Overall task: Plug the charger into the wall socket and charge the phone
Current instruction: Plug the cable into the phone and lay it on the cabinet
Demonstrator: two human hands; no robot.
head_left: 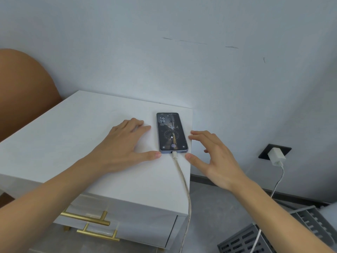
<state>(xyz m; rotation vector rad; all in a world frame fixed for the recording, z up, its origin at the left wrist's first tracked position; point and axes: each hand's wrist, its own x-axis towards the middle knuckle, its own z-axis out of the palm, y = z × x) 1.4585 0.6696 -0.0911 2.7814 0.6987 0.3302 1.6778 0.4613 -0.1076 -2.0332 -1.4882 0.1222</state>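
Head view showed one phone (172,132) lying face up near the right edge of one white nightstand (91,143), screen lit with what looked like a charging symbol. One cable (183,181) ran from the phone's near end over the nightstand's front edge. Right of the phone and lower, one charger (276,156) sat in one dark wall socket (264,152). The left hand (125,141) rested spread on the top just left of the phone; the right hand (215,157) hovered spread just right of it, neither gripping anything. The task seemed essentially complete; the next move would likely call only for drawing both hands away.
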